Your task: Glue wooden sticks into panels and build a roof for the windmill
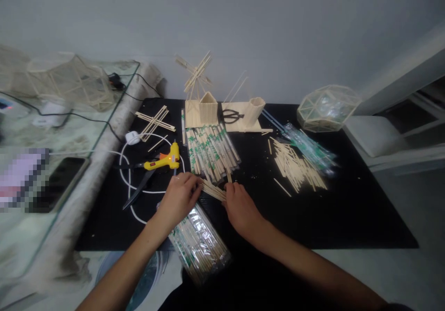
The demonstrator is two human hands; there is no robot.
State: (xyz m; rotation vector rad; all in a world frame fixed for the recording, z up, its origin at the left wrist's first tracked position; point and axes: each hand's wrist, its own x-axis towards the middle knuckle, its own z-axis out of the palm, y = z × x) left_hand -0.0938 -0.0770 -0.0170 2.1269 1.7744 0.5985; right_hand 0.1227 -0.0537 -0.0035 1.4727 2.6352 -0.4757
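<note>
My left hand (181,194) and my right hand (243,209) are closed on opposite ends of a small bundle of wooden sticks (213,190), held slantwise over the black table. Parts of my fingers and the bundle's ends are hidden. Just beyond lie several wrapped chopsticks (210,151) with green print. Under my left wrist, a clear plastic pack of chopsticks (200,241) hangs past the table's near edge. A yellow glue gun (162,160) lies beyond my left hand, next to a dark knife (139,190).
Beyond stand a triangular stick holder (208,109) with a stick windmill (197,74) and a round stick cup (256,109); black scissors (232,115) lie between. Loose sticks (295,165) and a geometric stick frame (328,108) are at right. A white cable (121,172) loops at left, near a phone (66,181).
</note>
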